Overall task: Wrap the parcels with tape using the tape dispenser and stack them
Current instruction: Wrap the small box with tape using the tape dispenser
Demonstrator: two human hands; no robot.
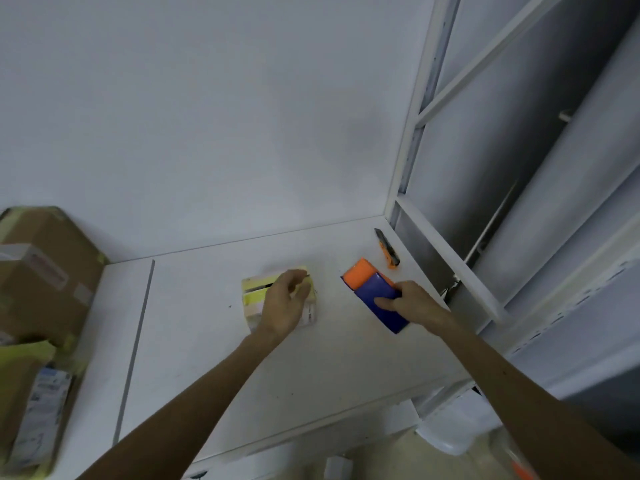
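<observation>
A small parcel [254, 294] wrapped in yellow-green tape lies on the white table [311, 358] near its middle. My left hand [285, 303] rests on top of it, fingers curled over its far edge. To the right lies the blue and orange tape dispenser [372, 285], angled toward the back. My right hand [412, 303] grips its near blue end, thumb on top. At the left edge stands a stack of taped brown parcels [45, 268], with more taped parcels [31, 403] in front of it.
An orange and black utility knife [388, 249] lies near the table's back right corner. A white metal shelf frame [485, 209] stands close on the right. A white wall rises behind the table. A white bin [450, 431] sits on the floor below right.
</observation>
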